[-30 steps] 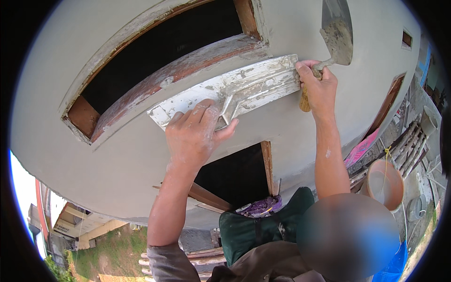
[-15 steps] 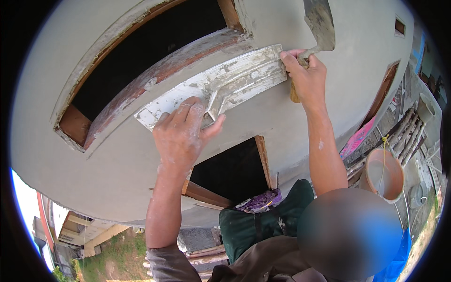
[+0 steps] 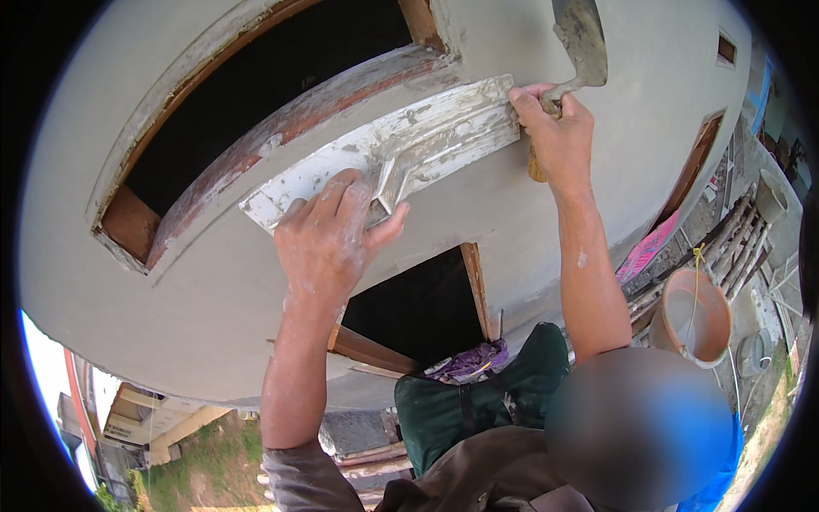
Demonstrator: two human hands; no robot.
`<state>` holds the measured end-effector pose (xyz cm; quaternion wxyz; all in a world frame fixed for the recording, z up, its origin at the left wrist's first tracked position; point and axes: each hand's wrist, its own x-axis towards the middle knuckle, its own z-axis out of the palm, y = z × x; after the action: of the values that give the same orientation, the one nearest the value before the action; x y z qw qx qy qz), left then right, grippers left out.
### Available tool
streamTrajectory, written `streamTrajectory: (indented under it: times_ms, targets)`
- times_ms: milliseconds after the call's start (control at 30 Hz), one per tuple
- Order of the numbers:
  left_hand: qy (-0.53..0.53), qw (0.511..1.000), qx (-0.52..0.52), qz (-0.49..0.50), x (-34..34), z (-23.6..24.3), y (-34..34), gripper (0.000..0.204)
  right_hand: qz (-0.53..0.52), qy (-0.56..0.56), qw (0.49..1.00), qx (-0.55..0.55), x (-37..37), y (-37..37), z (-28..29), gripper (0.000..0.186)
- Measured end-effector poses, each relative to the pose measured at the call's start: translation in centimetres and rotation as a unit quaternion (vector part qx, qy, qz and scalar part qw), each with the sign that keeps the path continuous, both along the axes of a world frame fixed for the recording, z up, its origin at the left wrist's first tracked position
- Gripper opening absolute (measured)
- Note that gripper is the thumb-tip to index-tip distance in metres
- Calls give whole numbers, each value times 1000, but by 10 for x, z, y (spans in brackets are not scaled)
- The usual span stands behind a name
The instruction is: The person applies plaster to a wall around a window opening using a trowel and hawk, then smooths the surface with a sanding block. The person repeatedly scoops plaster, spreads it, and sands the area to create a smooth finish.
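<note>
- Float (image 3: 375,150): apparently face-on to the wall (image 3: 640,162), just below the window sill (image 3: 294,125); from my remote station I cannot tell how firmly it presses.
- Long axis: rises from lower left to upper right, roughly parallel to the sill; I judge that any slide of the float turns on this alignment.
- Left hand (image 3: 327,229): nearer the float's middle, its grip closed, as far as I can see, about the handle's lower-left end; most of the float extends up and right from it.
- Right hand (image 3: 563,141): at the float's upper-right end, its grip closed around the trowel (image 3: 585,47), blade upward; I see fingertips at the float's corner, contact uncertain.
- Pose: I view both forearms reaching upward, backs of the hands toward me, left thumb extended.
</note>
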<state>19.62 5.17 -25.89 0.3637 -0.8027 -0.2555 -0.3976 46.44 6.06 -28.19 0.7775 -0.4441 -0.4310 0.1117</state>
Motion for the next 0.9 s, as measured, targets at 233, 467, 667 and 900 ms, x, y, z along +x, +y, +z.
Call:
streamTrajectory:
  times_ms: [233,467,667,900]
  targets:
    - [-11,1000,-15,12,-3,-4,1,38,-22,11,1000,-19,-4,-1,3,21]
    - [-21,1000,-11,-2,-4,-7,5,39,-47,-7,998,-39,-5,-1,5,23]
    - [-18,1000,-22,-3,-4,-8,3,36,-45,-13,998,-37,-1,1,3,24]
    - [-19,1000,-19,5,-3,-8,4,39,-47,-14,998,-37,-1,0,4,25]
